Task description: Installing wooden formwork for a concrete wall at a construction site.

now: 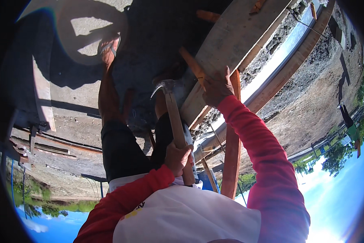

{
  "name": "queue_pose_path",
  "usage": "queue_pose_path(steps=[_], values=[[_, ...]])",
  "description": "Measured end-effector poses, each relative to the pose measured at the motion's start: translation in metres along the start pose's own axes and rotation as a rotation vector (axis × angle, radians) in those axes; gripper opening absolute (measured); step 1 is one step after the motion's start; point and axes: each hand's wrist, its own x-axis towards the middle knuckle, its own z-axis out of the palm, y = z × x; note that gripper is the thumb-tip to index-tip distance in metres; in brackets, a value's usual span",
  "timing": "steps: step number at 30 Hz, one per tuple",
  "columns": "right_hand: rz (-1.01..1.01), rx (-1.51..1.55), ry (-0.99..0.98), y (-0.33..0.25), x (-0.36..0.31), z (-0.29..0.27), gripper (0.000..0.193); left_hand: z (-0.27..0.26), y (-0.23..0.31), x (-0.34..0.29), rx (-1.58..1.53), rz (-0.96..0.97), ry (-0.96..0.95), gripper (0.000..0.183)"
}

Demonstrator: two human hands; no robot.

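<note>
Two hands: left hand (178, 158) fingers grip wooden-handled claw hammer (174, 121), right hand (216, 86) fingers clasp rough plank (230, 44).

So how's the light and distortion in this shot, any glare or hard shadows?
Head view: harsh sun, with a hard shadow across the concrete; sky glare washes out the lower right; fisheye bends the plank and darkens the rim. The hammer in the left hand and the right hand on the plank are sharp.
</note>
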Motion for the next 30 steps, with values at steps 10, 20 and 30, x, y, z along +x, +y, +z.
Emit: queue_pose_path(steps=[10,20,30], values=[[0.029,-0.020,-0.031,0.002,-0.003,0.008,0.030,0.016,-0.001,0.015,-0.015,0.175,0.066,0.013],[0.034,-0.051,0.070,-0.001,-0.004,0.013,0.028,0.028,0.011,0.028,-0.077,0.140,-0.008,0.013],[0.005,-0.012,0.117,0.003,0.000,0.015,0.027,0.028,0.015,0.034,0.062,0.081,0.014,0.013]])
